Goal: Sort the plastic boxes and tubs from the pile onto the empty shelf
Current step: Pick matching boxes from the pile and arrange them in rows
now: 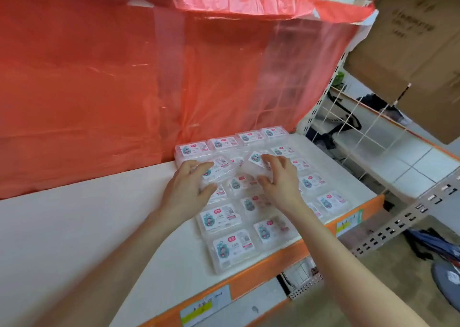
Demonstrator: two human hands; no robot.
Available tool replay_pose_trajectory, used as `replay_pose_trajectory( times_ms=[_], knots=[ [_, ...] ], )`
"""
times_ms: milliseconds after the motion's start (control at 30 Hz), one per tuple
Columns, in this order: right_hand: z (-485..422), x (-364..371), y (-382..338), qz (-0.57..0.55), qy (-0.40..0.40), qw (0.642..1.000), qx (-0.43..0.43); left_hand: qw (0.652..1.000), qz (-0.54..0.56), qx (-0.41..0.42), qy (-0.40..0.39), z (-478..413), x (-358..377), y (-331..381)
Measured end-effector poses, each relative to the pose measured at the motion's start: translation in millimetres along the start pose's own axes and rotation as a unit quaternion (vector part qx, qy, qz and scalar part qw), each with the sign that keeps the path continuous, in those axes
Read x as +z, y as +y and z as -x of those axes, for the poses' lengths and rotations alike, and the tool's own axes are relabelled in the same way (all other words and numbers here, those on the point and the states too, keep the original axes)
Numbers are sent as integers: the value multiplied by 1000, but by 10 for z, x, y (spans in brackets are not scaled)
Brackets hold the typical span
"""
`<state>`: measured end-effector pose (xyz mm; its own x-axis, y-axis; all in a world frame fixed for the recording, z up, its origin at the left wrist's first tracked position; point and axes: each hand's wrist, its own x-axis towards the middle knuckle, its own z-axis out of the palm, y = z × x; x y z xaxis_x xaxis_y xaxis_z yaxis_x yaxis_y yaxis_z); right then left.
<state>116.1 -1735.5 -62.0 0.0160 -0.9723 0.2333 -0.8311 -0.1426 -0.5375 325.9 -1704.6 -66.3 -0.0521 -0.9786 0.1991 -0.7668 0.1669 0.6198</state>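
- Plastic boxes [225,218] lie in rows at the shelf's [74,227] right end.
- Left hand [189,189] — grip curled round a labelled box [220,171].
- Right hand [280,177] — grip holding a tilted box [256,161].

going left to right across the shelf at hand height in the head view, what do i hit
bare shelf board → left hand gripping a clear box → right hand gripping a tilted box → labelled box at the shelf's right edge → white wire grid
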Motion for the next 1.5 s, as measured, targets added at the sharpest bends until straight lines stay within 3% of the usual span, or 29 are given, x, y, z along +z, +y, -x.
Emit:
replay_pose_trajectory(
  times_ms=[700, 867, 1067, 1233, 1500],
  knots=[
    [-1015, -418, 1226, 25, -180, 975, -129, 991, -85, -98, 8, -516, 1038, 886],
    [-1043, -299, 1269, 38, -123, 981, -146, 990, -100, -85, 44, -467, 1120, 867],
    [-881, -177, 1290, 28, 54, 974, -220, 989, -106, -84, 66, -441, 1124, 888],
    [-859, -158, 1296, 32, 36, 963, -264, 988, -108, -84, 76, -435, 1140, 878],
    [-881, -162, 1293, 49, 49, 970, -235, 988, -110, -85, 73, -444, 1145, 878]
  ],
)
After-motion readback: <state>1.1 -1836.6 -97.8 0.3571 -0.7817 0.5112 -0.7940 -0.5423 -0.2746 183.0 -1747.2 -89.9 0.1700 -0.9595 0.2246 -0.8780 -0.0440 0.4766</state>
